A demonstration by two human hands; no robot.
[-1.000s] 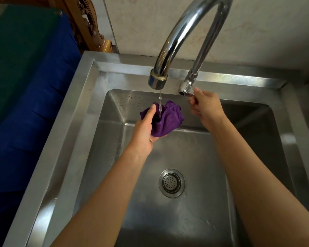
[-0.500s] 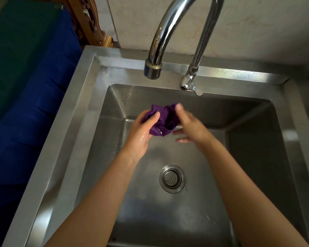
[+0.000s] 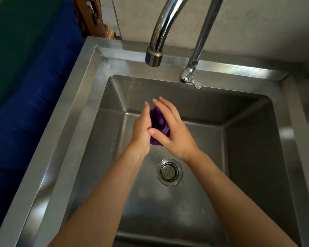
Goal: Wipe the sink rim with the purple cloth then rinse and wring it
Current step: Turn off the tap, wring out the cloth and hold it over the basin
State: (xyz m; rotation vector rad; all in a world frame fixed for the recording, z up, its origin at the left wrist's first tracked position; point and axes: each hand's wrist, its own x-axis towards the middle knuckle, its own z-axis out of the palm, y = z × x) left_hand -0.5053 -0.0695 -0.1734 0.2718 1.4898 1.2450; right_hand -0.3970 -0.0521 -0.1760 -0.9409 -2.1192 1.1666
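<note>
Purple cloth bunched into a wad, pressed between both palms over the middle of the sink basin, above and a bit far of the drain strainer. Wad's long axis runs roughly near-far, along the line of the palms; purple shows at the far end between the fingertips and at the near end by the wrists. Left hand flat against the cloth's left side, fingers extended and pointing far. Right hand laid over the right and top side, fingers mostly straight, thumb crossing toward the left hand. Both hands touch the cloth equally, neither is nearer. Grip is a flat palm-to-palm clamp, not a curled fist.

Cloth looks dark, glossy, wet; most of it hidden by the hands, so can't tell how tightly it's rolled. Skin on the right hand looks wet too.

Faucet spout sits far of the hands, no water stream visible from it. Tap lever to the right on the far rim. Sink rim steel, some droplets on the far-left wall.

Judgement: rinse looks done, wring step in hand. Next move likely needs fingers to curl round the wad's ends and twist opposite ways about that near-far axis.
</note>
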